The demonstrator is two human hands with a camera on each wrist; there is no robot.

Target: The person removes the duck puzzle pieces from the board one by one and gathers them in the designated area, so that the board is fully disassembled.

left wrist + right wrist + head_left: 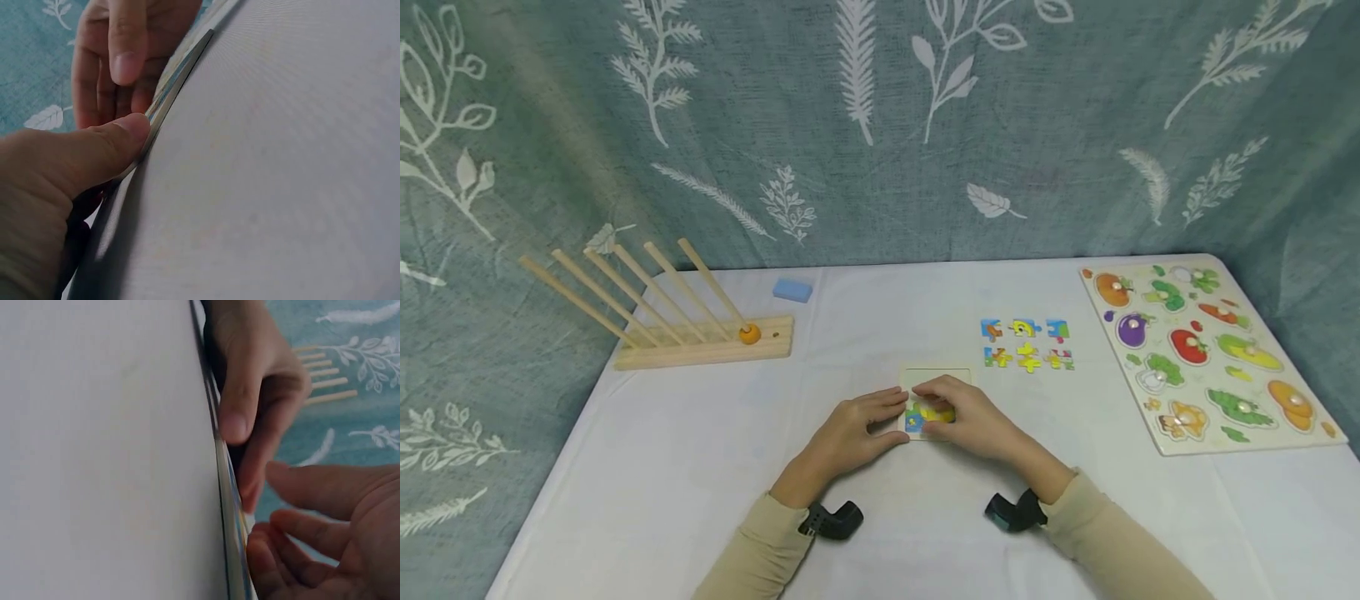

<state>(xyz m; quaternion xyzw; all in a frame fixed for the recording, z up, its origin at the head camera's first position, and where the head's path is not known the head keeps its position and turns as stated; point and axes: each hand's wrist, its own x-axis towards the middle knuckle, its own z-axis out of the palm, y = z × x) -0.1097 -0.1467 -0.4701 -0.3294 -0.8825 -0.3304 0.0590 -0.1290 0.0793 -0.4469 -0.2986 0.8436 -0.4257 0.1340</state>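
Note:
A small wooden puzzle board (936, 377) lies at the front middle of the table, with blue, green and yellow puzzle pieces (914, 420) in its near part. My left hand (859, 427) rests against the board's left side, fingers extended along it and the thumb (128, 134) at the near corner. Over the board's right part arches my right hand (976, 419), its fingertips close at the pieces and partly covering them. In the right wrist view its thumb (312, 487) stands apart from the fingers, and no piece shows between them.
Several loose puzzle pieces (1027, 327) lie in two rows right of the board. A vegetable peg puzzle (1206, 379) covers the right side. At the left stands a wooden rack (700, 348) with upright rods and an orange bead (749, 334); a blue block (792, 290) lies behind.

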